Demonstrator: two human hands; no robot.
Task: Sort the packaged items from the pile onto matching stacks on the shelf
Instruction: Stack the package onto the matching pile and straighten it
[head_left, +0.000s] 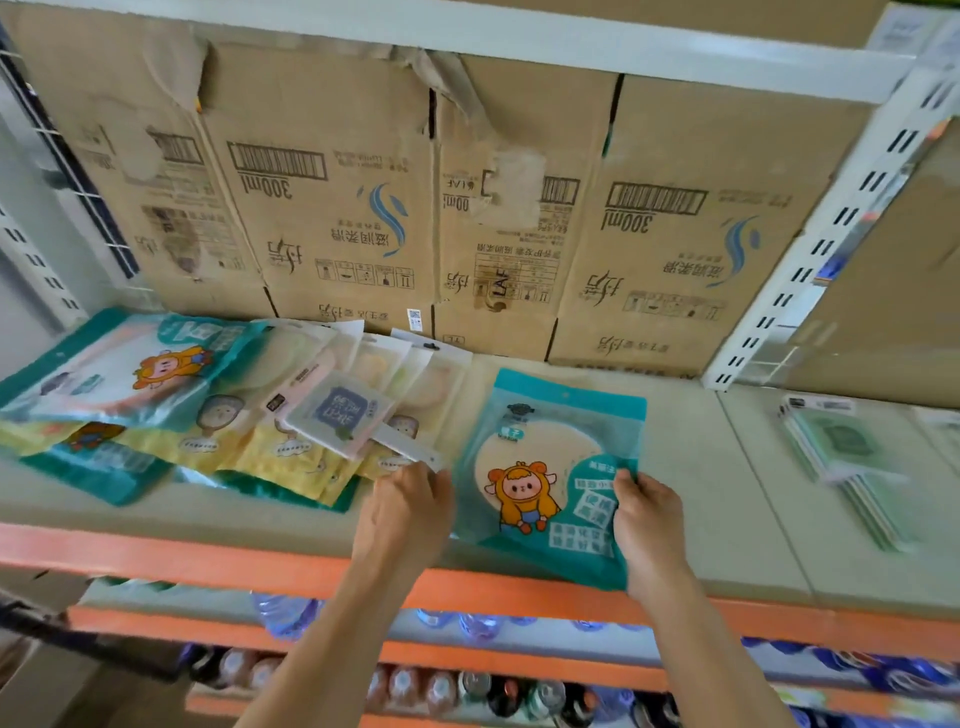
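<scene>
A teal packet (550, 457) with a cartoon figure lies flat on the beige shelf (701, 493), near its front edge. My right hand (647, 519) grips the packet's lower right side, thumb on top. My left hand (408, 512) pinches the white tab of a small pink-edged packet (340, 413) with a dark blue label. That packet lies on top of the pile (208, 415) of teal, yellow and clear packets spread over the shelf's left half.
A stack of green packets (852, 462) sits at the shelf's right. Flattened cardboard boxes (467, 208) line the back. A white slotted upright (826, 239) stands at the right. The orange shelf edge (182, 558) runs below, with bottles (467, 686) on lower shelves.
</scene>
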